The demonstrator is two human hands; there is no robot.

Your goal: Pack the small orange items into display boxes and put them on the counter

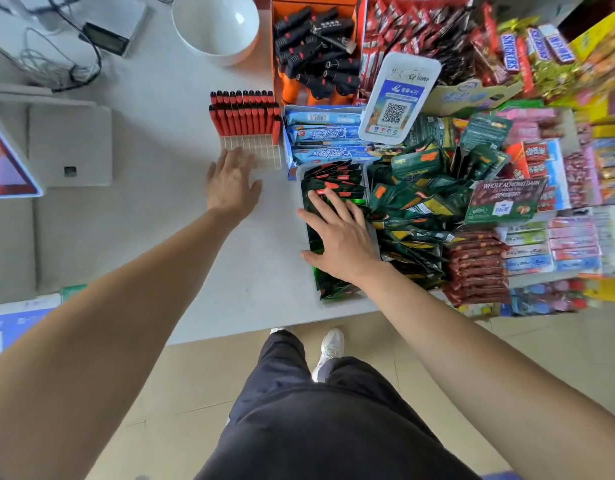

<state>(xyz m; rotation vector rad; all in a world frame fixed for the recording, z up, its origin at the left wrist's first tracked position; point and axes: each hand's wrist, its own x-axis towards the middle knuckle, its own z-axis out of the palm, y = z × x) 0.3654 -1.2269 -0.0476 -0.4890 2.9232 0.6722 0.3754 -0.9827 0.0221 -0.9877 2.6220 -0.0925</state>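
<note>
Nearest the camera: the person's dark trousers (316,427) and pale shoes (332,344) on a tan tiled floor, both bare forearms reaching fwd over the white bench (181,258).

R hand (340,237) lies flat w/ fingers straight and spread, palm down on a row of green pkts (333,181) packed in a narrow grey tray at the bench's right side. It holds nothing.

L hand (231,187) is wide too, fingers straight and a bit apart, palm down, holding nothing. Its fingertips reach the near end of the clear display box (261,150); motion blur there, so contact can't be told.

The small orange items (245,114), black-capped, stand in two tight rows in the far part of that box, which sits on the bench just left of a stack of blue snack packs (326,133).

Further back: a QR sign (399,98) leans over the blue packs, and an orange carton (313,5) holds a jumble of black-topped lighters (316,53). Left of the carton is a white bowl (216,26), then a scale (105,36) w/ cables at the far left. Snickers bars (510,51) and mixed sweets crowd the right.
</note>
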